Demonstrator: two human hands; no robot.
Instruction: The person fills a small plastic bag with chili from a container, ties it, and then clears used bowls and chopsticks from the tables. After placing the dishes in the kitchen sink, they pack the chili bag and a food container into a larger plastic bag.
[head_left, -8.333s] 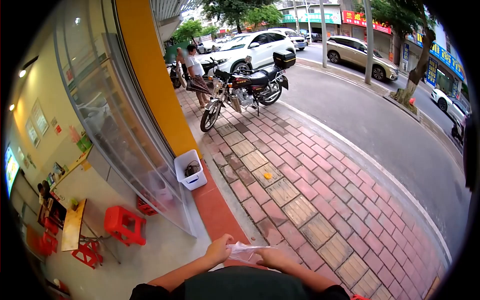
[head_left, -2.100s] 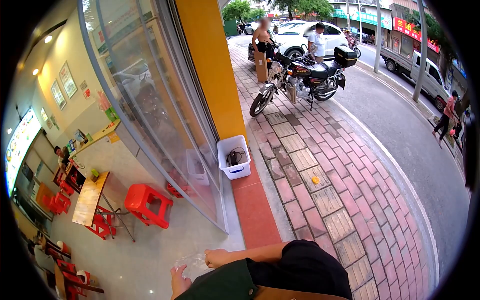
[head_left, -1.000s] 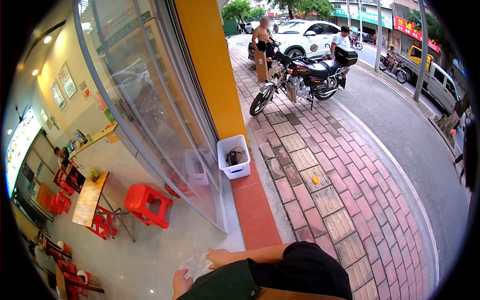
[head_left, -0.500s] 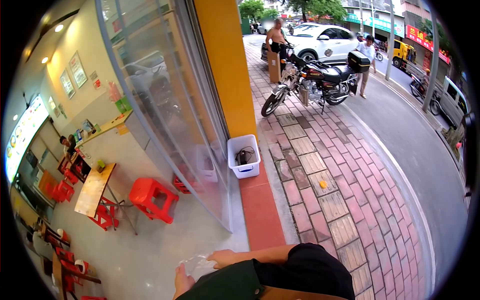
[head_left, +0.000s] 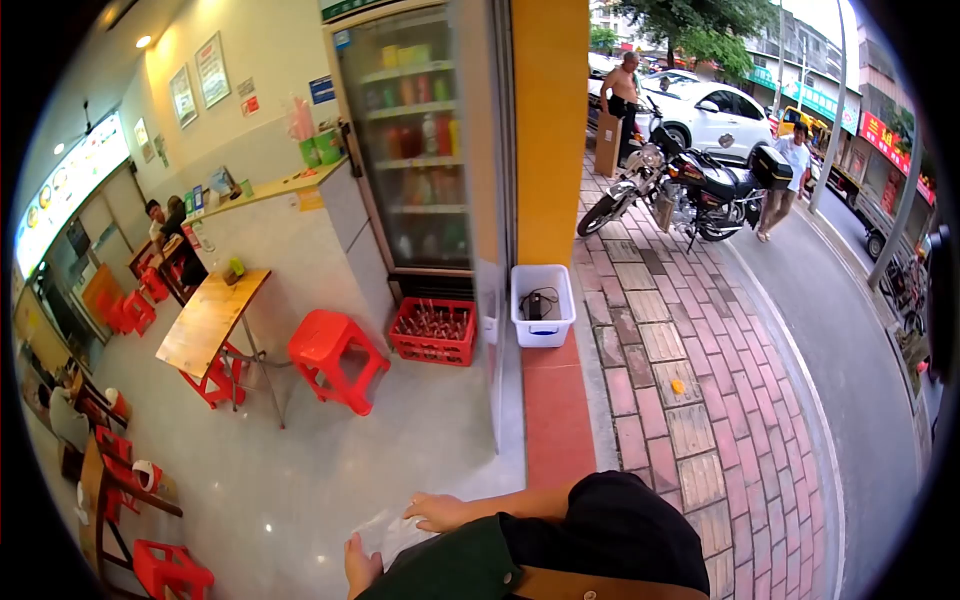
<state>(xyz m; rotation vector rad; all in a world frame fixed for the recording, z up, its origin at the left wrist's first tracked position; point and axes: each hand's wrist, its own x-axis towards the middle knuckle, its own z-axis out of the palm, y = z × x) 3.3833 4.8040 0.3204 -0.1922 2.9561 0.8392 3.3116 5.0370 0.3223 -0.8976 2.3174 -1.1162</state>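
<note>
Right now, in the head view, my right hand [head_left: 437, 512] is curled narrow, its fingertips pinching the upper edge of a crumpled piece of clear plastic [head_left: 388, 531]. My left hand [head_left: 361, 568] is beside the lower left of that plastic, thumb and fingers a little apart; I cannot tell whether they grip it. The plastic lies between my two hands, above the grey floor [head_left: 300, 480] and near my green clothing [head_left: 450, 565]. That clothing hides its lower right part, and the film is so see-through that its outline blurs into the floor. My left wrist is cut off at the bottom of the view, while my right forearm runs into a black sleeve [head_left: 635, 530].
</note>
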